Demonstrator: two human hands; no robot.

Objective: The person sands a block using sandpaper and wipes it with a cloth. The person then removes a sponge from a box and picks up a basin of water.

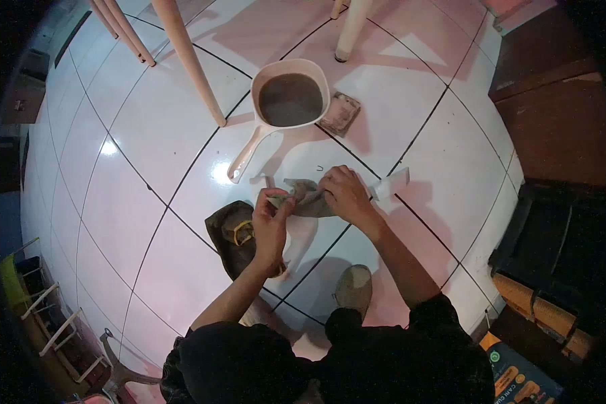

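My left hand (273,222) is closed, its fingertips pinched on the edge of a greyish cloth (306,200). On the right end of the same cloth lies my right hand (345,195), its fingers curled and pressed together on it. Above the hands stands a pale pink pan (255,143) holding dark liquid, its handle pointing down and left. Beside the pan's right edge is a small, flat, brownish packet (341,114). A dark bag (232,232) with a yellow band sits on the floor left of my left hand. A whitish strip (392,184) lies right of my right hand.
Wooden furniture legs (194,67) rise at the top. A shoe (354,289) is below my hands on the tiled floor (148,256). Brown boxes (552,114) and a black case (545,236) stand at the right. A rack (54,323) is at the lower left.
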